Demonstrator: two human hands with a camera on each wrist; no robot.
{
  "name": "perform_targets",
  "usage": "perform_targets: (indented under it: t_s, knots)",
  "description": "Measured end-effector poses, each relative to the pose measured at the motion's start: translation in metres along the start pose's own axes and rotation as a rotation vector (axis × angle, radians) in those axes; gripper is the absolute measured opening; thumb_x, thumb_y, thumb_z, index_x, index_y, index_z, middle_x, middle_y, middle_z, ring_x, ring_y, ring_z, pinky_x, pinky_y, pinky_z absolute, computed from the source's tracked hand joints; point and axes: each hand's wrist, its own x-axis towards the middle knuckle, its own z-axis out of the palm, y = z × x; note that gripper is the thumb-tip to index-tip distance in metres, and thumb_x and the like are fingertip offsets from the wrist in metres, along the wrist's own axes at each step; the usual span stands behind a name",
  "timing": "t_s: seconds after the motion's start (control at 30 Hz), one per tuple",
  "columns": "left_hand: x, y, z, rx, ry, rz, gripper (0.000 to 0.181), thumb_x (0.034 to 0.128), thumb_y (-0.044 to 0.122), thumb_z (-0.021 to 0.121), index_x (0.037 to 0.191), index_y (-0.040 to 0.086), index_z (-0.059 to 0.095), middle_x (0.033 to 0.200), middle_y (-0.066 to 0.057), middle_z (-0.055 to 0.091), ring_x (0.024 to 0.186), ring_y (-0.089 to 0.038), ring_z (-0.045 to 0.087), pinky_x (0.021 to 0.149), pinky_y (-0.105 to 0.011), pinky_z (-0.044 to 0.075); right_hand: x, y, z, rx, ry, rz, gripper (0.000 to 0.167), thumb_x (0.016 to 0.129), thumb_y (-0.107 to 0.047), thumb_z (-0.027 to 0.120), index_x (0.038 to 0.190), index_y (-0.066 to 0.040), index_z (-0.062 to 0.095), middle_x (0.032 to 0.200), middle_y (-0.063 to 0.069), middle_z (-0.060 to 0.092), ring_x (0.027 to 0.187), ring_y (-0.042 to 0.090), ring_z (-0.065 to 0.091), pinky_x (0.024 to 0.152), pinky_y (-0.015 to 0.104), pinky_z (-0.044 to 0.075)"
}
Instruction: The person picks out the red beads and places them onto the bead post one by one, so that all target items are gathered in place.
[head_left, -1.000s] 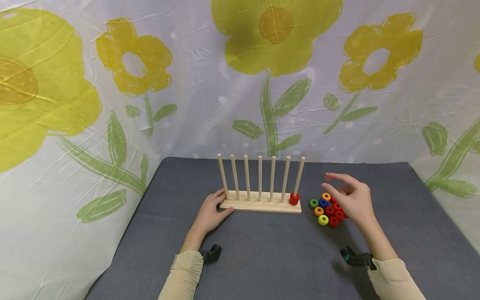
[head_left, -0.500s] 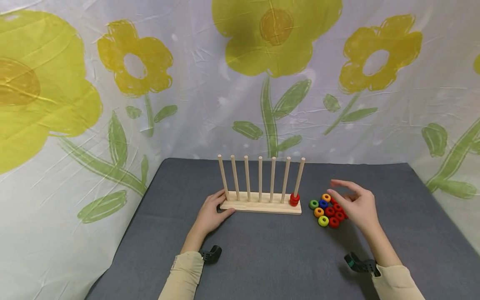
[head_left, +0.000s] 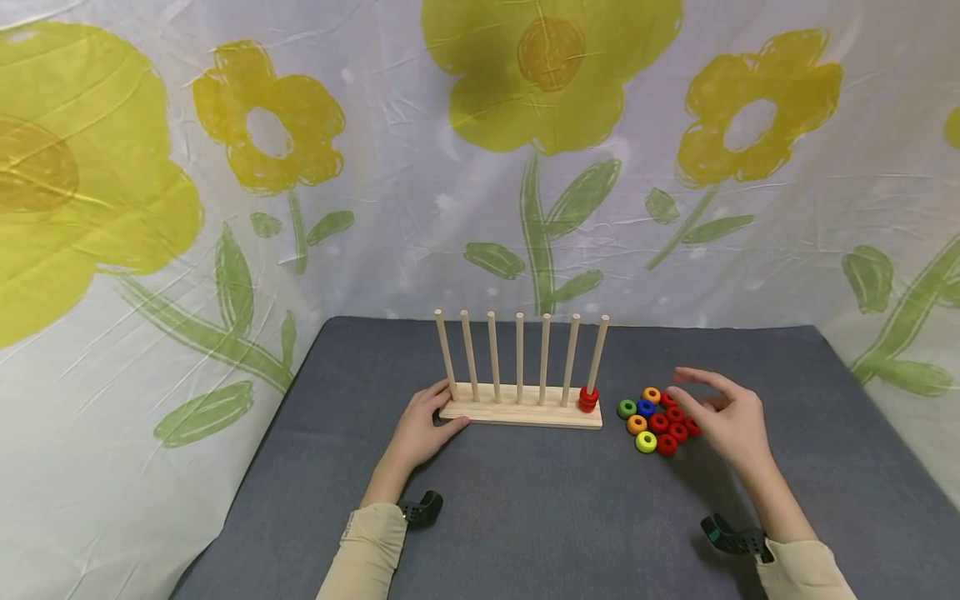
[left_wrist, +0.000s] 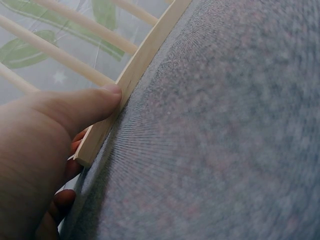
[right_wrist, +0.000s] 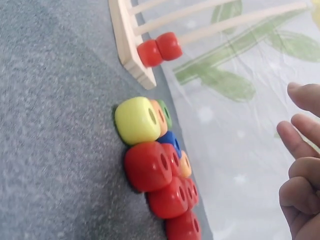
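A pale sheet (head_left: 390,250) painted with yellow flowers stood behind and beside the dark grey table (head_left: 525,517). Near the table's middle sat the wooden rack (head_left: 510,409), its base flat on the cloth and seven pegs (head_left: 520,358) rising in a row. The left hand (head_left: 420,427) gripped the rack's left end, thumb against the front edge of the base and fingers round behind. The right hand (head_left: 733,423) hung over the right side of the bead cluster, thumb and forefinger wide apart, the other fingers bent. Each wrist wore a dark band, the left one (head_left: 422,508) and the right one (head_left: 735,540). Two red beads (head_left: 588,399) were stacked at the foot of the rightmost peg. Right of the rack, the loose beads (head_left: 658,422) lay bunched on the table: red, two orange, one green, one blue and one yellow (head_left: 646,442).
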Motion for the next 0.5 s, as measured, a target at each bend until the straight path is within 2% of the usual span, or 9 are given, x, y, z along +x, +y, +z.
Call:
perform_targets:
  t_s: [0.07, 0.17, 0.33, 0.4, 0.5]
  knots:
    - [0.0, 0.0, 0.0, 0.002, 0.001, 0.0, 0.071, 0.0964, 0.033, 0.081, 0.154, 0.001, 0.055, 0.164, -0.014, 0.047, 0.15, -0.041, 0.043, 0.118, -0.063, 0.039, -0.001, 0.001, -0.001, -0.01, 0.003, 0.002, 0.036, 0.098, -0.016, 0.08, 0.132, -0.006, 0.074, 0.091, -0.022, 0.068, 0.04, -0.002, 0.022, 0.038, 0.033, 0.024]
    - [-0.001, 0.0, 0.0, 0.003, 0.0, 0.0, 0.071, 0.0965, 0.034, 0.081, 0.153, 0.001, 0.055, 0.164, -0.014, 0.047, 0.149, -0.041, 0.043, 0.118, -0.063, 0.039, -0.004, 0.002, -0.003, -0.027, 0.006, 0.009, 0.036, 0.097, -0.019, 0.081, 0.131, -0.009, 0.075, 0.096, -0.023, 0.067, 0.04, 0.001, 0.024, 0.038, 0.033, 0.025]
    - [-0.001, 0.0, 0.0, 0.0, -0.004, 0.001, 0.071, 0.097, 0.034, 0.08, 0.154, 0.001, 0.054, 0.164, -0.014, 0.047, 0.149, -0.041, 0.043, 0.118, -0.062, 0.039, -0.008, 0.007, -0.006, -0.06, 0.014, 0.009, 0.036, 0.097, -0.021, 0.082, 0.13, -0.009, 0.075, 0.079, -0.019, 0.063, 0.039, 0.0, 0.023, 0.037, 0.032, 0.024]
    - [0.0, 0.001, 0.0, -0.002, -0.003, 0.001, 0.071, 0.097, 0.033, 0.08, 0.154, 0.001, 0.054, 0.164, -0.014, 0.047, 0.149, -0.041, 0.043, 0.119, -0.062, 0.039, -0.01, 0.008, -0.007, -0.066, 0.018, 0.014, 0.036, 0.096, -0.021, 0.082, 0.13, -0.01, 0.075, 0.078, -0.019, 0.063, 0.039, 0.0, 0.023, 0.037, 0.032, 0.024]
    - [0.0, 0.0, -0.001, -0.001, -0.003, 0.0, 0.071, 0.0969, 0.033, 0.08, 0.154, 0.0, 0.054, 0.164, -0.015, 0.047, 0.149, -0.041, 0.043, 0.119, -0.062, 0.039, -0.013, 0.01, -0.009, -0.056, 0.022, 0.028, 0.036, 0.096, -0.021, 0.082, 0.129, -0.01, 0.076, 0.087, -0.022, 0.066, 0.039, 0.004, 0.023, 0.037, 0.033, 0.025]
